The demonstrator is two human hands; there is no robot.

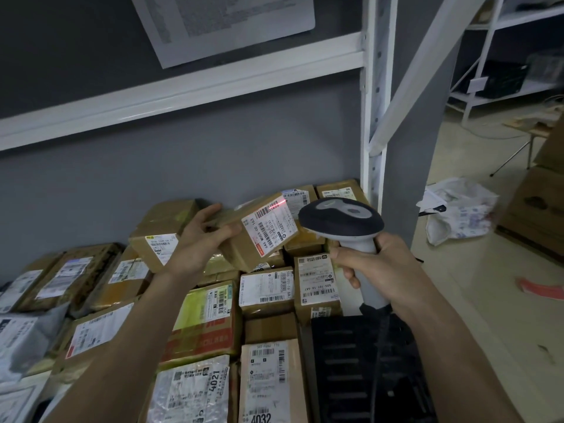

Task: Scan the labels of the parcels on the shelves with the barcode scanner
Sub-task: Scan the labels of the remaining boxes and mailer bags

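Grey wall behind, white shelf frame [373,123] to the side, and below us a shelf packed edge to edge with cardboard parcels, most of them label-up. We have one small box [253,232] lifted clear of the pile, tilted so its white label [270,230] faces the scanner. Our left hand [198,239] grips it at the far end, thumb on the near face and fingers curled round the back, well away from the printed label. Our right hand [372,267] is wrapped tight round the handle of the barcode scanner [341,222], its head just beside the box. The red beam [279,204] falls on the upper corner of the label, across a barcode there.

We judge the box light, since one hand holds it up by one end, and stiff enough not to buckle. The taped sides look glossy and could slip, so a hold on the bare cardboard edges seems safest. The label should stay uncovered and flat to the beam. Many parcels on the shelf, such as the one marked 4021 [195,389], remain to be scanned.
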